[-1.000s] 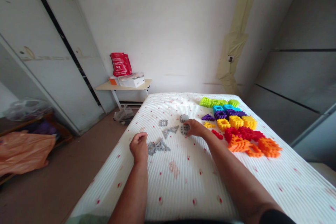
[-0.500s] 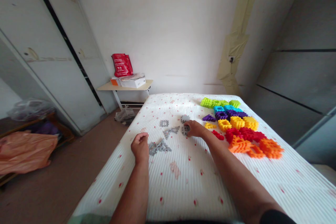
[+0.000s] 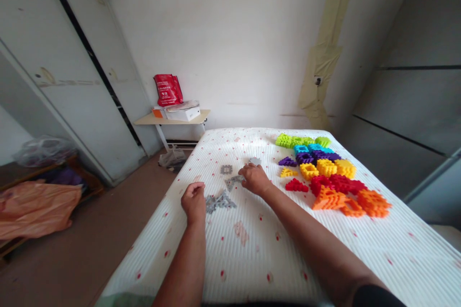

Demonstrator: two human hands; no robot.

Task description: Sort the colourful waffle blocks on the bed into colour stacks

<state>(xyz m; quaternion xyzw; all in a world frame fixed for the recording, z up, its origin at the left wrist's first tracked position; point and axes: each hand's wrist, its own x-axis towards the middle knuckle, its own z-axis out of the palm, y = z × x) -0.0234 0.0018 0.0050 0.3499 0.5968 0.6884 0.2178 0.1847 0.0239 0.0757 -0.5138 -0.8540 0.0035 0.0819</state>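
My right hand [image 3: 255,178] reaches over the middle of the bed, its bent fingers down on a grey triangular block [image 3: 234,181]. Just beyond that hand lies a grey toothed plate [image 3: 255,160]. A grey square frame block [image 3: 226,169] rests a little to the left. My left hand [image 3: 193,201] is held with its fingers curled together, and nothing shows in it. Right beside it is a small heap of grey triangular blocks [image 3: 220,201], partly hidden by the hand. What is under my right palm is hidden.
On the right of the bed [image 3: 252,259], blocks lie grouped by colour: green [image 3: 288,140], light blue [image 3: 300,149], purple [image 3: 304,158], yellow [image 3: 327,168], red [image 3: 338,183] and orange [image 3: 372,203]. A side table [image 3: 147,119] carries boxes and a red bag [image 3: 168,89].
My right hand has shifted left from the grey square block to the grey triangular block. The left hand has stayed in place beside the heap.
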